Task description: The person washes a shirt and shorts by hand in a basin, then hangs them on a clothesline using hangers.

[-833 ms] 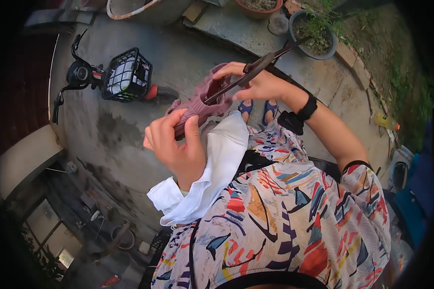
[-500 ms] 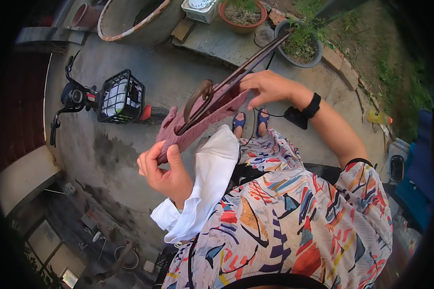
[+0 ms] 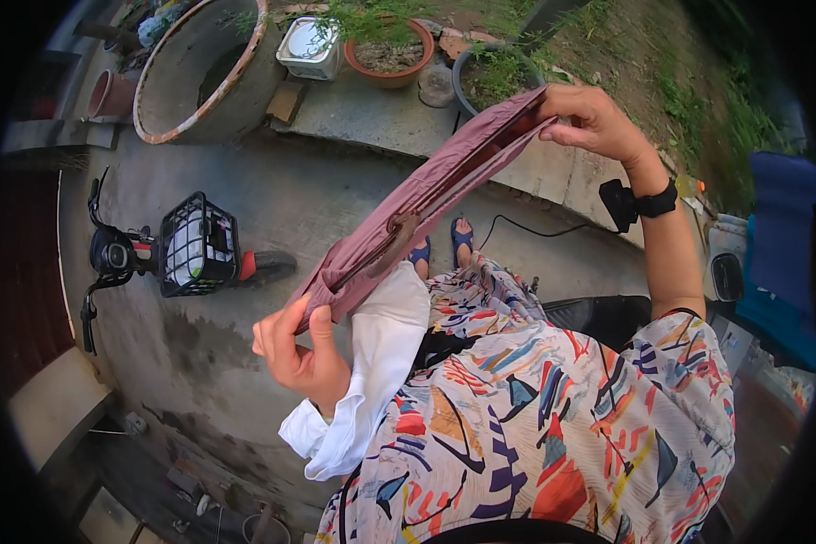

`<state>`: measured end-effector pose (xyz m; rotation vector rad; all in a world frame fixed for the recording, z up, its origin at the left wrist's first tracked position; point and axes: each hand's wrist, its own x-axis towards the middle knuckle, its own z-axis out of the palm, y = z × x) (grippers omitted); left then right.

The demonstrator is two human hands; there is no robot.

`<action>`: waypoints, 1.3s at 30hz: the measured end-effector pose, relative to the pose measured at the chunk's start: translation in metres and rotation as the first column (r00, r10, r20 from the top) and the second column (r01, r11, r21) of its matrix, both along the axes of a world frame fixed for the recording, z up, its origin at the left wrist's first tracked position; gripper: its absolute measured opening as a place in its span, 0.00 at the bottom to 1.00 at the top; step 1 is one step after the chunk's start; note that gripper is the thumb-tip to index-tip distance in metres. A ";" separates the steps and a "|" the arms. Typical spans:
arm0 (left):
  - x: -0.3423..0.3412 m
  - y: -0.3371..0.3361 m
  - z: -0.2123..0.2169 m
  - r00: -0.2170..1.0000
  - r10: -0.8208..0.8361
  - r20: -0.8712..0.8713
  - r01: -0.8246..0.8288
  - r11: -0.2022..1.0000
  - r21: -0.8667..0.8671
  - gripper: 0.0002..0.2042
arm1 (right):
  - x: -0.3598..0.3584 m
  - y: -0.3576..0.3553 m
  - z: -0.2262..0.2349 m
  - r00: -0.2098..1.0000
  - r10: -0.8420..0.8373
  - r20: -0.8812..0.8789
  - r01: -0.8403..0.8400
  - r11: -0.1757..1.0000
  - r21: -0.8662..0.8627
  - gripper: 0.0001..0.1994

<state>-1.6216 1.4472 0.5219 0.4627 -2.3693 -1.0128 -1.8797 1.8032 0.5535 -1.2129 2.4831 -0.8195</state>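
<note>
A mauve cloth garment [image 3: 435, 186] is stretched slantwise between my two hands. It lies around a brown clothes hanger [image 3: 397, 234], whose curved hook shows in the opening near the middle; most of the hanger is hidden in the cloth. My left hand [image 3: 308, 358] pinches the lower left end between thumb and fingers. At the upper right end, my right hand [image 3: 594, 125] grips the garment's edge, its fingertips partly inside the opening. A white cloth [image 3: 381, 335] hangs over my left forearm and reaches below the mauve garment.
To the left stands a two-wheeler with a black front basket [image 3: 199, 245]. Ahead are a large round vat [image 3: 204, 82], a white tub [image 3: 310, 47], a terracotta pot [image 3: 390, 59] and a grey pot [image 3: 494, 77] along a concrete ledge [image 3: 372, 113]. A black cable [image 3: 535, 222] runs near my feet.
My right hand has moved up and right, drawing the mauve garment over the hanger arm that stuck out bare before. My left hand keeps its pinch. The view has shifted slightly.
</note>
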 end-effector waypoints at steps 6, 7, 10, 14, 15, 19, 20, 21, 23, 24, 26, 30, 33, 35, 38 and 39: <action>-0.007 0.003 0.010 0.995 -0.094 -0.010 0.094 0.995 -0.009 0.09 | 0.000 0.011 0.023 0.967 0.018 -0.255 0.004 0.996 0.086 0.08; -0.007 0.004 0.011 0.993 -0.116 0.006 0.116 0.992 -0.048 0.09 | -0.001 0.013 0.024 0.946 0.036 -0.322 -0.002 0.994 0.106 0.08; -0.008 0.006 0.015 0.987 -0.163 0.014 0.163 0.978 -0.129 0.09 | -0.001 0.014 0.027 0.931 0.039 -0.363 0.009 0.992 0.129 0.08; -0.009 0.009 0.021 0.980 -0.191 0.060 0.198 0.969 -0.146 0.08 | 0.006 -0.006 0.030 0.924 0.078 -0.374 -0.028 0.990 0.137 0.08; -0.013 0.012 0.018 0.979 -0.202 0.041 0.206 0.967 -0.149 0.08 | 0.014 -0.010 0.034 0.971 0.062 -0.230 -0.033 0.991 0.127 0.09; -0.019 0.006 0.008 0.993 -0.117 -0.027 0.113 0.988 -0.107 0.08 | 0.023 -0.022 0.030 0.985 0.004 0.171 0.048 0.953 -0.300 0.14; -0.019 0.003 0.010 0.994 -0.106 -0.027 0.102 0.989 -0.111 0.08 | 0.022 -0.028 0.033 0.991 -0.020 0.133 0.072 0.917 -0.392 0.18; -0.018 0.002 0.008 0.997 -0.076 -0.012 0.075 0.996 -0.052 0.07 | 0.023 -0.031 0.028 0.993 -0.053 0.103 0.096 0.874 -0.477 0.22; -0.020 0.000 0.004 0.998 -0.043 0.034 0.043 0.999 0.012 0.07 | 0.018 -0.026 0.021 1.000 -0.001 0.001 0.001 0.953 -0.303 0.24; -0.027 -0.001 0.000 0.999 -0.034 0.036 0.033 0.999 0.007 0.07 | 0.012 -0.026 0.020 0.993 0.065 -0.101 -0.075 0.991 -0.107 0.28; -0.035 0.001 0.000 0.999 -0.032 -0.038 0.033 0.999 0.007 0.09 | 0.011 -0.030 0.035 0.993 0.051 -0.109 -0.054 0.998 -0.025 0.29; -0.045 0.013 0.017 0.992 -0.085 -0.094 0.090 0.995 0.050 0.07 | 0.018 -0.005 0.065 0.969 0.034 -0.246 -0.019 0.998 0.063 0.16; -0.046 0.008 0.013 0.978 -0.091 -0.188 0.110 0.990 0.090 0.06 | 0.033 -0.011 0.080 0.932 -0.006 -0.364 -0.046 0.990 -0.135 0.07; -0.047 0.000 -0.006 0.958 0.022 -0.286 0.034 0.982 0.187 0.11 | 0.038 -0.029 0.086 0.901 -0.067 -0.429 -0.027 0.977 -0.211 0.07; -0.047 0.016 0.027 0.824 0.242 -0.513 -0.159 0.967 0.202 0.09 | 0.080 -0.032 0.138 0.772 -0.183 -0.609 0.127 0.983 -0.134 0.07; -0.042 0.013 0.030 0.843 0.132 -0.522 -0.057 0.986 0.157 0.12 | 0.094 -0.031 0.160 0.688 -0.255 -0.680 0.189 0.967 -0.171 0.06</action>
